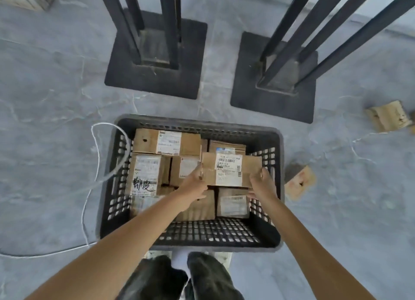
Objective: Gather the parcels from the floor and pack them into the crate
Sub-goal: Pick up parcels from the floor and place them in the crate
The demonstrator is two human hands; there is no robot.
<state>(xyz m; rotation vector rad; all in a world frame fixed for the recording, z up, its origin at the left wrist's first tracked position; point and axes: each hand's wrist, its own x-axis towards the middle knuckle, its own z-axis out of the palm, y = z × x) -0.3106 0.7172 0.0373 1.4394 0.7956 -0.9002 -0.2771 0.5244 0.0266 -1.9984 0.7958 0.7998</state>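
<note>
A black slatted plastic crate (267, 239) stands on the floor in front of me, holding several cardboard parcels. Over its right half I hold a brown parcel with white labels (229, 168) between both hands. My left hand (193, 187) grips its left end, and my right hand (261, 184) grips its right end. The parcel sits above other boxes in the crate. Two more parcels lie on the floor: one (299, 182) just right of the crate, another (387, 116) farther right.
Two black metal rack legs on square base plates (155, 75) (272, 102) stand beyond the crate. A white cord (95, 165) loops on the grey floor at the crate's left. My legs and shoes (179, 275) are at the crate's near edge.
</note>
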